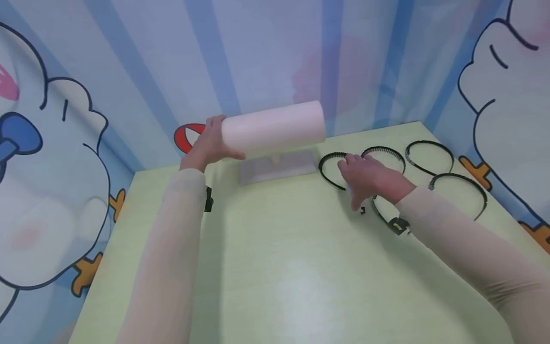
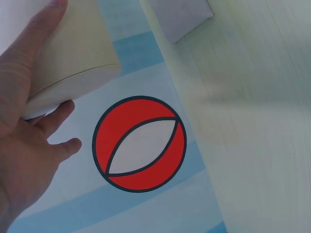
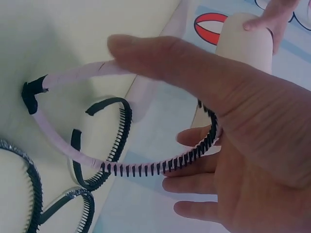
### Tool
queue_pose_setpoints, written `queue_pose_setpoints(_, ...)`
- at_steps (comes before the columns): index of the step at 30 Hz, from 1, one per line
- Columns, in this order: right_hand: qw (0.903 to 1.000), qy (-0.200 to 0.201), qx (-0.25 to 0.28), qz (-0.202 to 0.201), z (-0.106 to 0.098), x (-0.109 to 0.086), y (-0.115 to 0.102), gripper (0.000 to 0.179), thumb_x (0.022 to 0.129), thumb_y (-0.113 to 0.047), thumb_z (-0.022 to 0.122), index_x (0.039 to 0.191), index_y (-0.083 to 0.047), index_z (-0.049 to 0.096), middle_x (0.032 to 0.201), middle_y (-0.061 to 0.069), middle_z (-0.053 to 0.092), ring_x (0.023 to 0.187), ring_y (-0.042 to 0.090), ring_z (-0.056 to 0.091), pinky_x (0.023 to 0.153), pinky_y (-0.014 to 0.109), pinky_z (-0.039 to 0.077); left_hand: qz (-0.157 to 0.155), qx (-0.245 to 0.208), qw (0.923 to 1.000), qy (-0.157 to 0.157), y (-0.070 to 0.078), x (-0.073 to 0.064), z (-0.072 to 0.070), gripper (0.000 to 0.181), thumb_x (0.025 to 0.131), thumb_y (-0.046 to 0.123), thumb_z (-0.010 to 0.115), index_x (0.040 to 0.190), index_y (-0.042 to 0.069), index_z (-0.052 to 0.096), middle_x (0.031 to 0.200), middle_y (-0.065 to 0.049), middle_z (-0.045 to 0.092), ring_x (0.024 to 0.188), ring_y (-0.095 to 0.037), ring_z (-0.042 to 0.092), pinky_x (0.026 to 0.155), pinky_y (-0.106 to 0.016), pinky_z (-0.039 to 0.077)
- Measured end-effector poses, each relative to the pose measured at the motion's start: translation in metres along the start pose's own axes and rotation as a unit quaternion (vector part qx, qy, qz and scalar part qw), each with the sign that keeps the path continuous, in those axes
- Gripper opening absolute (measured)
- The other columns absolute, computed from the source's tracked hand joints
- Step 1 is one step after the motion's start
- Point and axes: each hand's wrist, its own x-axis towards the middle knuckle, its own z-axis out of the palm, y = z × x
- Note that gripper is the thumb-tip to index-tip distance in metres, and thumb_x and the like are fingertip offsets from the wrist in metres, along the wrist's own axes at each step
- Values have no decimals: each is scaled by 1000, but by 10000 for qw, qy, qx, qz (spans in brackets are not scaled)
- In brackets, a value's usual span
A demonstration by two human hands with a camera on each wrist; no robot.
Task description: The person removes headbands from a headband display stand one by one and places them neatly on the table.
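In the head view a pale cylinder (image 1: 275, 126) lies sideways on a short post above a flat rectangular base (image 1: 305, 164). My left hand (image 1: 208, 145) grips the cylinder's left end, thumb toward me and fingers around the far side. To the right of this stand, my right hand (image 1: 371, 179) is over the table. The right wrist view shows it holding a pink headband (image 3: 77, 73) with black comb teeth, between thumb and fingers. The headband's black-covered tips meet on the side away from the palm.
Several black toothed headbands lie at the table's right side, among them a far one (image 1: 451, 155) and a nearer one (image 1: 483, 193). The pale green table (image 1: 275, 267) meets a striped blue backdrop (image 1: 266, 57) with cartoon drawings behind and at both sides.
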Motion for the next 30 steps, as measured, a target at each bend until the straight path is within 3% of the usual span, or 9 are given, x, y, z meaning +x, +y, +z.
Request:
queue_pose_setpoints(4, 9998, -16, 219, -10, 11, 4, -7, 93, 59, -50, 88, 119, 7, 47, 105, 22, 50, 89, 32, 53, 77, 52, 52, 45, 6, 10000, 26, 0, 0, 1, 114, 73, 37, 89, 157, 12, 16, 159, -13, 17, 133, -34, 34, 98, -56, 47)
queue_pose_setpoints(11, 9947, -426, 917, 191, 32, 8, -16, 111, 62, -59, 87, 134, 10, 40, 120, 31, 47, 79, 29, 59, 75, 50, 56, 12, -1, 10000, -25, -1, 0, 2, 116, 72, 39, 89, 158, 12, 15, 159, -13, 16, 133, -35, 35, 99, -56, 46)
queue_pose_setpoints(18, 9944, -536, 852, 311, 37, 10, -22, 115, 63, -68, 82, 135, 11, 42, 118, 31, 50, 87, 33, 61, 77, 50, 56, 0, 14, 10000, 10, 0, 1, -1, 117, 72, 38, 89, 158, 12, 14, 160, -12, 15, 133, -35, 35, 100, -56, 46)
queue_pose_setpoints(30, 9902, -859, 1019, 423, 40, 11, -26, 116, 64, -68, 82, 134, 15, 41, 116, 29, 50, 88, 30, 60, 83, 50, 55, -37, -18, 10000, -30, 0, 1, 0, 116, 73, 38, 89, 158, 12, 15, 159, -12, 16, 133, -35, 35, 99, -56, 47)
